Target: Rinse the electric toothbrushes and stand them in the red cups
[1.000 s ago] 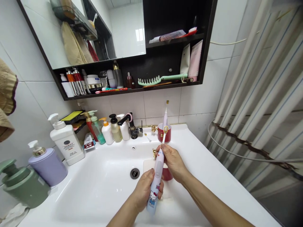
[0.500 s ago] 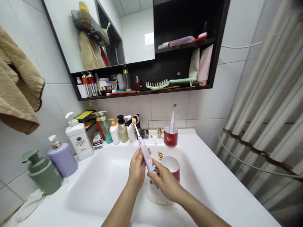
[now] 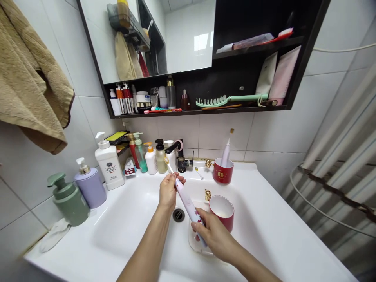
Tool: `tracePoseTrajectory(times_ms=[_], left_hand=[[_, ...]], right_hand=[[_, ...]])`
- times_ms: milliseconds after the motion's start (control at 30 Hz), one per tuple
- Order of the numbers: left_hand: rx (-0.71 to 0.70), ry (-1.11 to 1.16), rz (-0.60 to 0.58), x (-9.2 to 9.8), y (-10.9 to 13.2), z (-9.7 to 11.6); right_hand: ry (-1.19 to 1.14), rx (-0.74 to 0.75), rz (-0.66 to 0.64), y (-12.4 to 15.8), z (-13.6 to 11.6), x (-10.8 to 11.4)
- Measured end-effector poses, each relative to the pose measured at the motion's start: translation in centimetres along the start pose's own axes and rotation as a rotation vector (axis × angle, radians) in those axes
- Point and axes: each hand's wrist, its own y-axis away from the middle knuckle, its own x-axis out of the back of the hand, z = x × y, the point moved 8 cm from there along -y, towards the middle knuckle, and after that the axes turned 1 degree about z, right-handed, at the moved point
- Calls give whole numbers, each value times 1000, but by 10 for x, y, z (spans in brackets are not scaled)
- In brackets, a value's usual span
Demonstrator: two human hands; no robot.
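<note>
Over the sink (image 3: 123,219) I hold a pale pink electric toothbrush (image 3: 187,199) at a slant, its bristles up and to the left. My right hand (image 3: 217,235) is wrapped round the lower handle, which has small red and blue prints. With fingers closed, my left hand (image 3: 168,192) grips the neck where the brush head joins the handle. A red mug (image 3: 226,223) with a gold handle stands just beyond my right hand. Behind it, a second red mug (image 3: 220,177) holds another pale toothbrush (image 3: 225,152). A loose brush head (image 3: 199,173) lies on the back ledge.
The black faucet (image 3: 180,156) rises at the back of the sink, above the drain (image 3: 178,215). Several pump bottles, including a white one (image 3: 109,164), line the left side. A dark mirror cabinet (image 3: 188,113) overhangs the ledge. To the right hangs a pale pleated curtain (image 3: 337,156).
My left hand has shifted from the side of the handle up to the neck and closed there. The toothbrush sits slightly lower. The camera view has moved, so the surroundings appear shifted right.
</note>
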Motion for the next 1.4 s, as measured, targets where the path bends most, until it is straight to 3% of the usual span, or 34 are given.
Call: tracePoseTrajectory(times_ms=[367,567,667,800,967,1067,1167,1300,1400], left_hand=[[71,82,-73,-6,3,-5],[155,117,-145,-13,8,-10],[227,127,-157,-21,17,-22],[361,134,-233,-38,32,-43],[496,170,-265,-47,48,-55],[711,157,-458,-64,72,-69],[864,101,-637,-77,97,-83],[880,42,-686,-80,110,-89],[797,-44,-701,-75,113,-86]], right_hand=[[-166,-7,40,1,0,2],[-369,-138,-136,7,-2,-15],[-354,-98,-60,4,-6,-7],[-254,-11,141,-1,-9,19],[-158,32,263,-1,-14,54],[-430,48,379,3,-19,77],[-765,57,337,3,-22,80],[-936,16,363,4,-14,82],[-961,4,463,6,-6,90]])
